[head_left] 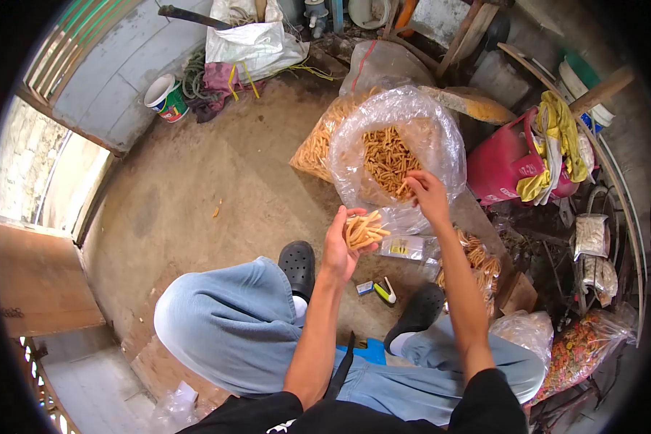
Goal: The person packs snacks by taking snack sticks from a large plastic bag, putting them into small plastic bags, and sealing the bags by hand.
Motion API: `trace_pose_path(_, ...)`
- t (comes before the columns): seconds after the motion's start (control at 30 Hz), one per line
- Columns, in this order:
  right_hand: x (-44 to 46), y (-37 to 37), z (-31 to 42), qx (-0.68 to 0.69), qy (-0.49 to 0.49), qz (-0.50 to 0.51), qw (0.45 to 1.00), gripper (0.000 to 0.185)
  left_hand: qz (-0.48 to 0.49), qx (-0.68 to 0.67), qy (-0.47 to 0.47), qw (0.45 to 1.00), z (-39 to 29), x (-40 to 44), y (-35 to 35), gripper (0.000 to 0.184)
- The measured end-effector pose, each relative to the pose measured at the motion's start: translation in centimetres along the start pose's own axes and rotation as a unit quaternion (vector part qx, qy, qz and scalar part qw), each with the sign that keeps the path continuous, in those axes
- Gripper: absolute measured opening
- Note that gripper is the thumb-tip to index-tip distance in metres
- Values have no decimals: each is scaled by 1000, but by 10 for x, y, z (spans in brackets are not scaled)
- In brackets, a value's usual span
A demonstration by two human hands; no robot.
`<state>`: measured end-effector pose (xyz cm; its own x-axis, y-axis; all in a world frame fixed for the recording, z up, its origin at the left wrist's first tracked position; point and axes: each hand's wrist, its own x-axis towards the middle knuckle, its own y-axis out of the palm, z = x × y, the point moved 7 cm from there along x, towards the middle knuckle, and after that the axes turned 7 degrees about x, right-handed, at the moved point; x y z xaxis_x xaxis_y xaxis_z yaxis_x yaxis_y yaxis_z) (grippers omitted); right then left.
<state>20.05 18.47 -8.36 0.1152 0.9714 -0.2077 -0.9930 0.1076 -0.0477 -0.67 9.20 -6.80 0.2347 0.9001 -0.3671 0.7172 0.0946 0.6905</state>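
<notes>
My left hand (338, 249) is curled around a bunch of pale stick snacks (367, 230), perhaps inside a small clear bag; the plastic is hard to make out. My right hand (430, 197) reaches over the near side of a large open plastic bag (343, 152), its fingers pinched on a stick snack at the edge of the pile. Inside that bag lie many brown stick snacks (389, 155). Below my hands are clear plastic packaging with a yellow label (403, 247), a green and white stapler (385, 291) and a small blue box (365, 288).
Another bag of sticks (312, 148) leans behind the open one. Filled packets (481, 264) lie right of my right forearm. A red bin (495, 163) with yellow cloths stands at right, and a bag of colourful pieces (575, 354) below. A white bucket (165, 98) stands far left.
</notes>
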Motion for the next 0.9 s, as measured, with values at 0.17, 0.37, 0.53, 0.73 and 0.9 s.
trace_pose_path(0.17,-92,-20,70,152,-88,-35,984,16,29,-5,16,999,-3,-12,6,42)
trace_pose_path(0.37,-149,-10,119,99,-138,-33,985,16,60,-12,20,998,-13,-28,26,41)
trace_pose_path(0.53,-166,13,128,84,-154,-5,984,13,93,-19,18,995,-16,-38,39,42)
trace_pose_path(0.73,-172,31,109,81,-209,-20,974,13,94,13,32,995,-24,-53,55,42)
trace_pose_path(0.9,-182,36,116,-30,-255,-63,964,15,81,67,53,993,-27,-57,55,44)
